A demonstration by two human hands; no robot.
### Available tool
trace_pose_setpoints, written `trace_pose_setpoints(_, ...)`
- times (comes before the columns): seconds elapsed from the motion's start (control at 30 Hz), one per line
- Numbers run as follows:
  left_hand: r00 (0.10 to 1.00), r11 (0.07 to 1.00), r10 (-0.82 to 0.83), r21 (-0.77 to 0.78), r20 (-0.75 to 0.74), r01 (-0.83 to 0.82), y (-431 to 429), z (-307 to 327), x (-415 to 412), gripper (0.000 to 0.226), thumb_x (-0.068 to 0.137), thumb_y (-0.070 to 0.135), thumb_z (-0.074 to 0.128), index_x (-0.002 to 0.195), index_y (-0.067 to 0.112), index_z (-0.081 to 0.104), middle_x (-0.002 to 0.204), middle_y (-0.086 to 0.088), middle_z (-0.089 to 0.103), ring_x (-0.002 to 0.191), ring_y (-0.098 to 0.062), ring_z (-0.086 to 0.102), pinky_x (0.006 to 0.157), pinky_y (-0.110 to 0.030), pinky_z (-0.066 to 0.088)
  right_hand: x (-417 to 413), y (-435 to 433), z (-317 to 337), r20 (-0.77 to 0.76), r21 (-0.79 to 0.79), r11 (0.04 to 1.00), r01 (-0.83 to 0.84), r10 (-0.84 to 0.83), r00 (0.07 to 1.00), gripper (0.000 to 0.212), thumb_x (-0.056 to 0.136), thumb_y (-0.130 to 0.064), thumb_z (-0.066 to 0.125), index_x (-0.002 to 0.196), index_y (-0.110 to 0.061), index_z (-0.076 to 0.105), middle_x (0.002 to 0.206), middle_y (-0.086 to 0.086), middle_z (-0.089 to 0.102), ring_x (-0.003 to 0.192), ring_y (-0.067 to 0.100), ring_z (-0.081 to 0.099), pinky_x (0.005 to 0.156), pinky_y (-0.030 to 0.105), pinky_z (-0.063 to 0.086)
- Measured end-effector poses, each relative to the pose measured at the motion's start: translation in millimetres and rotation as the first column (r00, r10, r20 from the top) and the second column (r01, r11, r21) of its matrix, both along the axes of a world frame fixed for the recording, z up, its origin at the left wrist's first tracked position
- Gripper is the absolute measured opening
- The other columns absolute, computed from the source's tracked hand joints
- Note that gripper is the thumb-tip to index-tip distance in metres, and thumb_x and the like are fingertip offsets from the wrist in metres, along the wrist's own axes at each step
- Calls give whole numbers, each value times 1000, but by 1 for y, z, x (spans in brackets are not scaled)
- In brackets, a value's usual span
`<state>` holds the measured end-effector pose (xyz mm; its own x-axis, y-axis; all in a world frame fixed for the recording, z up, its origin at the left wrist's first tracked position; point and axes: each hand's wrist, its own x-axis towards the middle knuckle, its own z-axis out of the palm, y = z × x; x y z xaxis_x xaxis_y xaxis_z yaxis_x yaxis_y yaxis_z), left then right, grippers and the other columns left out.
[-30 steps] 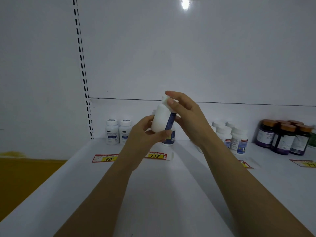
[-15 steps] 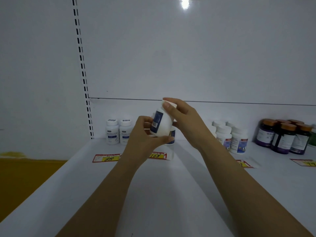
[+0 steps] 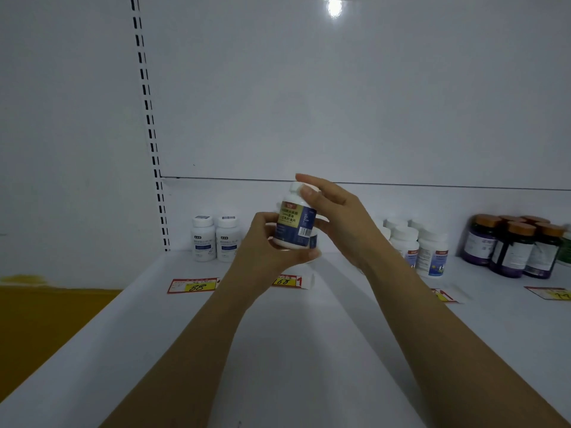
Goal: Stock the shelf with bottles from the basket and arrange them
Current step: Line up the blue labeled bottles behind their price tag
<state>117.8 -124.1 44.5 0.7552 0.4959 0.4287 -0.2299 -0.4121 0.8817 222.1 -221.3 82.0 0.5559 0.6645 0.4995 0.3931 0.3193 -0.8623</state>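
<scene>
above shelf (image 3: 309, 350): bottle (image 3: 295, 225), two-hand grip

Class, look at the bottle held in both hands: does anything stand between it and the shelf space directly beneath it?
Nothing visible blocks it. The bottle, held by the left hand and right hand, hangs over bare shelf. Another bottle stands just behind it, partly hidden.

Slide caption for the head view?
Both hands, left and right, hold a white bottle above the shelf.
</scene>
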Motion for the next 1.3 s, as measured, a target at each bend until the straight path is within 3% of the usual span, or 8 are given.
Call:
trace_pose_setpoints(0.3,999,1000,-15,-15,-46,14,0,1,-2,51,73,25,77,115,29,48,101,16,58,89,-1,58,69,-11,45,2,-2,1,-58,15,1000,0,1,998,28,98,-24,48,124,-25,58,127,2,60,114,20,60,95,37,52)
trace_pose_setpoints(0.5,998,999,-45,-20,-43,44,2,1,-3,54,74,24,76,121,26,48,113,9,58,102,-11,59,83,-21,48,-1,-2,1,-25,23,999,42,-41,999,24,97,-25,48,119,-28,59,118,-6,63,106,13,62,89,28,54)
trace_pose_setpoints(0.73,978,999,31,17,207,-35,13,0,1,52,73,1,76,117,20,54,113,11,63,103,-7,61,78,-10,52,-20,-2,5,264,77,995,59,-78,961,41,88,-18,66,126,-31,55,128,-9,60,119,8,55,98,25,48)
trace_pose_setpoints(0.83,924,975,152,102,350,-199,15,0,3,57,73,3,76,123,19,53,121,8,61,112,-9,58,92,-21,50,-30,0,2,487,163,975,152,-214,847,55,78,-19,76,128,-27,54,129,-11,59,119,5,53,102,26,45)
trace_pose_setpoints(0.9,875,949,209,124,438,-289,15,0,3,56,74,2,75,121,22,51,115,14,58,110,-5,56,93,-20,50,-34,3,-3,642,321,921,221,-383,664,53,77,-20,78,126,-14,58,125,-1,62,115,9,56,99,21,46)
trace_pose_setpoints(1.03,823,905,235,193,517,-380,17,1,2,57,74,2,76,119,25,49,111,23,54,107,1,53,88,-10,47,-35,7,-7,716,480,856,191,-508,478,50,77,-14,79,120,0,59,119,10,64,111,18,58,96,20,46)
trace_pose_setpoints(1.17,905,940,179,204,385,-273,13,7,-2,54,72,14,79,119,25,55,114,18,61,107,3,57,90,-9,45,-35,3,-2,613,400,897,187,-413,674,49,82,-15,73,127,-9,54,126,4,60,115,13,57,98,24,47)
trace_pose_setpoints(1.3,997,1000,-18,12,80,18,6,15,-5,43,67,29,78,106,28,60,97,15,69,87,2,66,74,-12,51,-17,-2,8,178,131,957,259,-280,943,32,84,-31,70,115,-23,62,111,-1,68,101,14,66,89,35,56)
